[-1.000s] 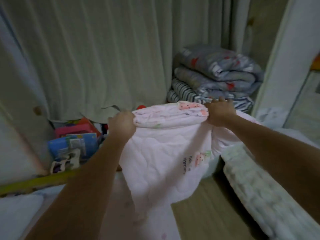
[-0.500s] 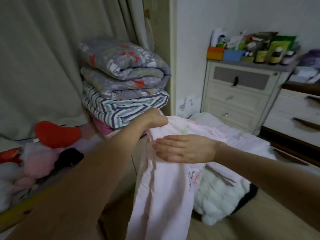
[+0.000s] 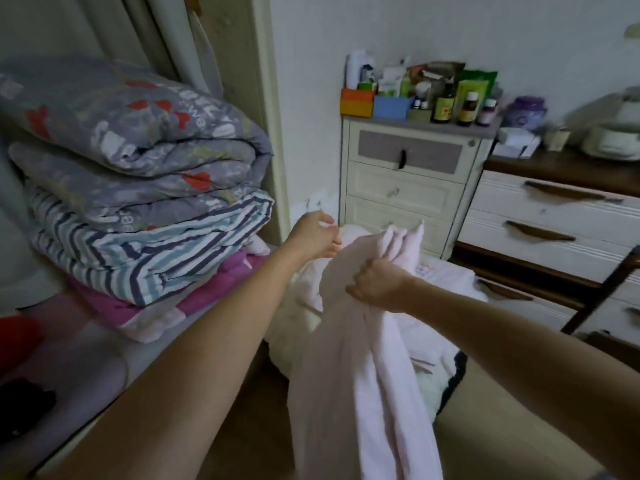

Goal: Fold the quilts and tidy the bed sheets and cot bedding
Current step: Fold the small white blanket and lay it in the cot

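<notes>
At the far left, folded quilts (image 3: 138, 181) are sitting stacked on the bed (image 3: 104, 344), grey heart-print over striped over pink, and the stack is leaning a little past the mattress edge. The left hand (image 3: 313, 235) is hovering with fingers loosely spread, touching the pale pink cot quilt (image 3: 363, 375) at most with its fingertips, while the right hand (image 3: 377, 284) is clenching a bunched top edge and letting the rest hang toward the wooden floor (image 3: 502, 438). With only one hand gripping, the layers are likely slipping out of line and the hem is dragging, spoiling the fold. To the right, a cream drawer chest (image 3: 405, 188) is carrying crowded bottles (image 3: 446, 105); a wide swing of cloth risks toppling them.
</notes>
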Motion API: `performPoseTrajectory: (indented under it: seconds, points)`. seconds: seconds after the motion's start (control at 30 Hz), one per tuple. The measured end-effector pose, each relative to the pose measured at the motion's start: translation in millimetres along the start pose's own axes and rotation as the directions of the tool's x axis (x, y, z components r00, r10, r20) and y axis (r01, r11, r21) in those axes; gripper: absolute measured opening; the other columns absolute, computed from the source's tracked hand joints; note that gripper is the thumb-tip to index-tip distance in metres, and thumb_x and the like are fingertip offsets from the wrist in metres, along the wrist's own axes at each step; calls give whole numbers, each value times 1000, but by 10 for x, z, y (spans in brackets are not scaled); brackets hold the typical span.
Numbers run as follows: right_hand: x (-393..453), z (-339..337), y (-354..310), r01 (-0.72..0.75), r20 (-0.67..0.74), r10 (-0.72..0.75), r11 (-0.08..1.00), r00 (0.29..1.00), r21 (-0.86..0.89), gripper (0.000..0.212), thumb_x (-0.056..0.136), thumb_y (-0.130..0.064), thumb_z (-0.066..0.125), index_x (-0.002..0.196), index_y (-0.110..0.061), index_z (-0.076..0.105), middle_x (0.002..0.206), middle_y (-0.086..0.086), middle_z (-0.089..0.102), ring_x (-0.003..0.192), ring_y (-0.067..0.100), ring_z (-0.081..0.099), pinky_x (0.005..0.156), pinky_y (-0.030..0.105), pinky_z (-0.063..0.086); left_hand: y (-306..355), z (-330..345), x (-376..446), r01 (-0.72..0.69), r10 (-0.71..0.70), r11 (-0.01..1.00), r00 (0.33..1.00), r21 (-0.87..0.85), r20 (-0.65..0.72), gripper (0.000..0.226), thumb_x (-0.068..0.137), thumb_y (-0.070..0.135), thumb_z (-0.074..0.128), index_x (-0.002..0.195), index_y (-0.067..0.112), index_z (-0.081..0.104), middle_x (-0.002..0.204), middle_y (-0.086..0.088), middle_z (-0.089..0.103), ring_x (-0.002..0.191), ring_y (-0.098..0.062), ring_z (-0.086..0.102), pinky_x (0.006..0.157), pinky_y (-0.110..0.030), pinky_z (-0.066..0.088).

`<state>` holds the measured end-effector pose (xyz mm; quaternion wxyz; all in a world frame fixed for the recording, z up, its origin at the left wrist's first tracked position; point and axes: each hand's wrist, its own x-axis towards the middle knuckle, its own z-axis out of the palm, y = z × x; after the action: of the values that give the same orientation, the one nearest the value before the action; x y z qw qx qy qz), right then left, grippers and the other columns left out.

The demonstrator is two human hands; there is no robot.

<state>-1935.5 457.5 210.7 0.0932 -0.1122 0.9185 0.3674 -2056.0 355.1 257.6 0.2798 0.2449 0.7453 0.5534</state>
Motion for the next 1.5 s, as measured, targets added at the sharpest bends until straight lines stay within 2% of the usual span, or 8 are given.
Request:
performPoseTrajectory:
  seconds: [0.2, 0.33, 0.6, 0.9, 1.0, 1.1, 1.33, 1.5]
  points:
    - [167, 180, 528, -412, 69, 408, 875, 910, 256, 42, 99, -18, 43, 140, -24, 38, 117, 8, 58, 99, 29, 59, 80, 38, 48, -682, -122, 304, -83, -73, 845, 961, 528, 268, 9, 89, 22, 61, 94, 15, 60, 94, -6, 63, 85, -26, 65, 70, -36, 56]
    - [219, 146, 745, -573, 42, 588, 766, 808, 293, 41, 97, -14, 43, 137, -22, 39, 113, 6, 59, 94, 26, 61, 75, 35, 48, -924, 74, 490, -98, -194, 810, 886, 579, 421, 52, 84, 26, 68, 130, 14, 48, 122, -8, 55, 102, -24, 58, 63, -31, 56]
    - [-13, 189, 1063, -731, -80, 861, 472, 503, 493, 39, 86, -16, 58, 125, -16, 55, 102, 11, 57, 92, 31, 55, 77, 39, 44, -1188, -60, 897, 59, -6, 654, 997, 754, -74, 34, 98, 22, 42, 125, 10, 58, 131, -14, 57, 118, -31, 54, 96, -36, 43]
    - [-367, 784, 1106, -770, 220, 749, 637, 625, 19, 87, 70, -23, 78, 135, -20, 20, 121, 10, 37, 100, 27, 51, 79, 38, 47, -852, -341, 1386, -54, 211, 941, 866, 334, -454, 16, 93, 0, 42, 106, 0, 51, 107, -26, 59, 95, -34, 55, 79, -34, 36]
    - [-337, 909, 1070, -835, 209, 810, 545, 548, 77, 62, 83, -30, 65, 130, -20, 26, 119, 10, 38, 101, 28, 50, 79, 39, 46, -879, -210, 1276, -301, 419, 830, 892, 469, -168, 26, 82, -12, 43, 90, 12, 50, 94, -14, 51, 87, -28, 53, 75, -27, 36]
    - [-169, 948, 1005, -808, 172, 789, 574, 590, 135, 53, 87, -32, 58, 129, -21, 28, 119, 9, 39, 100, 27, 50, 78, 39, 43, -1110, 171, 1127, -398, 390, 662, 906, 635, 162, 26, 81, -4, 55, 95, 11, 70, 128, -10, 50, 125, -28, 46, 105, -33, 36]
    - [13, 996, 816, -822, 160, 834, 455, 528, 344, 43, 86, -15, 53, 127, -19, 39, 117, 10, 46, 97, 33, 54, 73, 42, 40, -1155, 1319, 454, -187, 166, 977, 968, 100, 187, 52, 84, 50, 52, 131, 30, 50, 120, 15, 58, 107, -6, 56, 91, -25, 44]
    - [-302, 1146, 779, -857, 136, 896, 346, 422, 383, 44, 84, -6, 53, 126, -17, 43, 110, 12, 47, 89, 33, 53, 68, 40, 38, -1229, 1576, 520, -73, 58, 989, 992, 131, 115, 57, 94, 21, 51, 145, 16, 29, 139, -7, 48, 122, -25, 50, 101, -33, 42]
